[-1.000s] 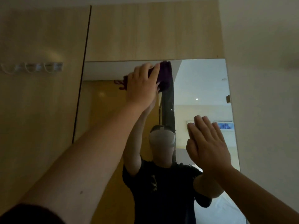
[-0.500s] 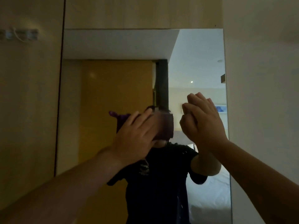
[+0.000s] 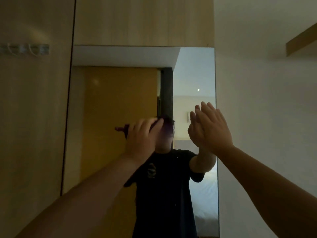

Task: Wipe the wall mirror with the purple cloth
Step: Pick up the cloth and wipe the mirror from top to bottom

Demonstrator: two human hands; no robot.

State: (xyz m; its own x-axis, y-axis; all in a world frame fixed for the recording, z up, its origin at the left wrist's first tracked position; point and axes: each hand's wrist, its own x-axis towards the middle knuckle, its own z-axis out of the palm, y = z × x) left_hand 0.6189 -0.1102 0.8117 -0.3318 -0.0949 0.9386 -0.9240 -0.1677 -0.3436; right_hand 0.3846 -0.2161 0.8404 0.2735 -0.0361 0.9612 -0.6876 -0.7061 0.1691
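The tall wall mirror (image 3: 113, 103) fills the middle of the view, set between a wooden panel and a white wall. My left hand (image 3: 141, 137) presses the purple cloth (image 3: 165, 129) flat against the glass at mid-height; most of the cloth is hidden under my fingers, with one corner poking out to the left. My right hand (image 3: 212, 129) is held flat, fingers together and pointing up, on or just off the glass near the mirror's right edge. It holds nothing. The glass reflects a person in a dark shirt.
A row of white coat hooks (image 3: 25, 48) hangs on the wooden panel (image 3: 34, 117) to the left. A white wall (image 3: 265, 109) runs along the right, with a wooden shelf edge (image 3: 301, 42) high up.
My left hand has swept the cloth down from the mirror's top edge to mid-height. My right hand has stayed near the right edge, with the fingers straighter now.
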